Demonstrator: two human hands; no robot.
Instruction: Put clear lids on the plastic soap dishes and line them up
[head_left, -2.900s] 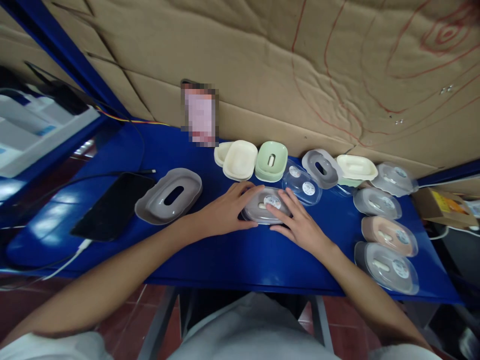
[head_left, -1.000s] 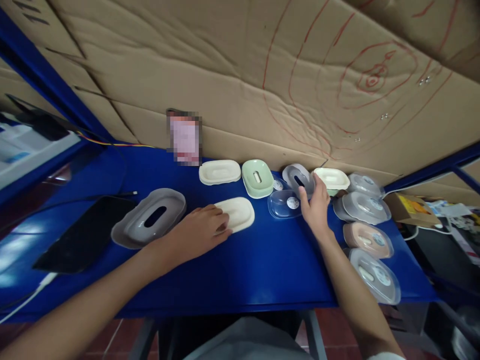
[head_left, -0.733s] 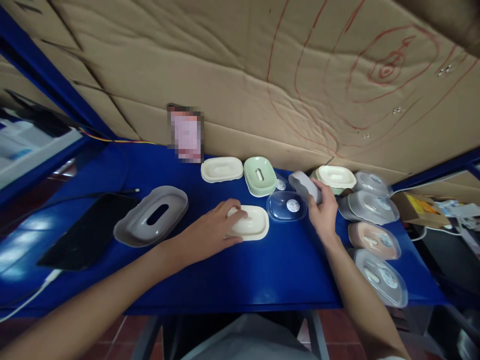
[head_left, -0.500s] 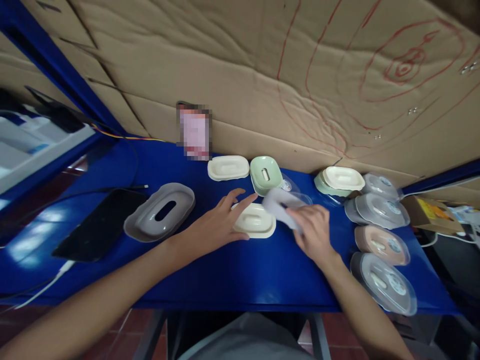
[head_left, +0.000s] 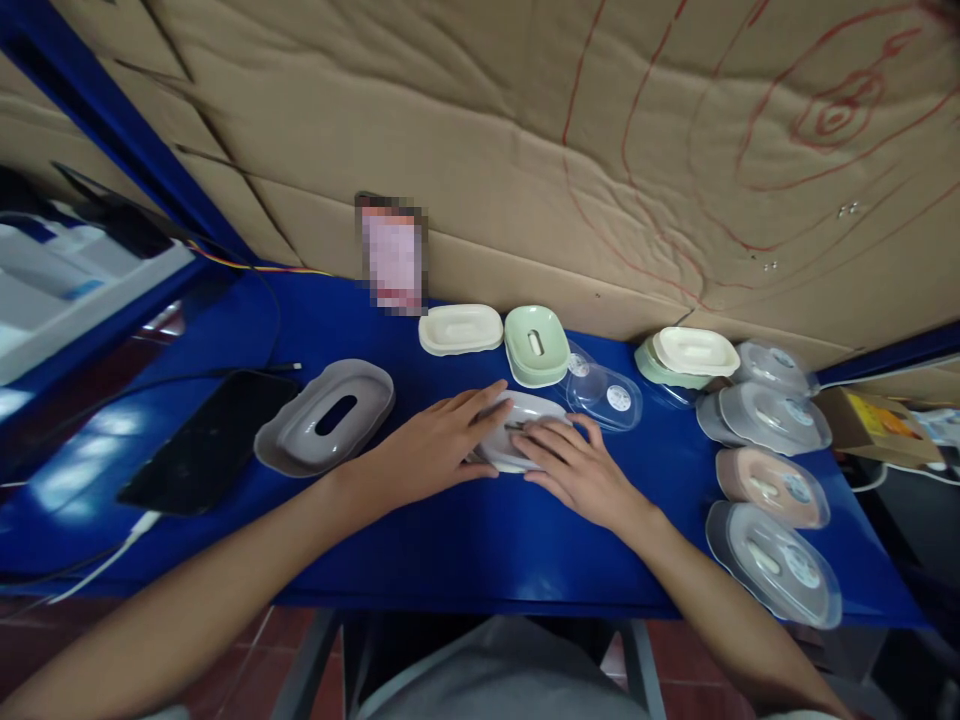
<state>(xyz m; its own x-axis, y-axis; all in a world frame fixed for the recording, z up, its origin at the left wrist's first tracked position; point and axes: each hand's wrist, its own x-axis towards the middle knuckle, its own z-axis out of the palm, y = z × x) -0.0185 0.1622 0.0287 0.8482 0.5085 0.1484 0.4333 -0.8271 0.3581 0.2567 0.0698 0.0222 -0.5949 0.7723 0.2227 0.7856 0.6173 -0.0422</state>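
In the head view, a light grey slotted dish [head_left: 529,406] sits on the cream dish [head_left: 511,466], of which only the lower rim shows. My left hand [head_left: 448,437] holds the left end of the stacked pair, thumb in front and fingers behind. My right hand [head_left: 579,468] has its fingers over the right part of the grey dish, thumb at the front edge. Just behind lies a clear lid [head_left: 609,398] with a round sticker. A green slotted dish [head_left: 537,342] and another cream dish [head_left: 460,328] stand farther back.
A larger grey slotted dish [head_left: 330,418] lies left, beside a black phone [head_left: 210,440] with a white cable. Several lidded boxes [head_left: 772,500] line the right side. A cream-and-green stack [head_left: 694,352] stands near the cardboard wall [head_left: 450,120]; another phone [head_left: 393,255] leans there.
My right hand has brought the light grey dish left and down onto the cream dish. The clear lid behind is uncovered. My left hand stays at the left end.
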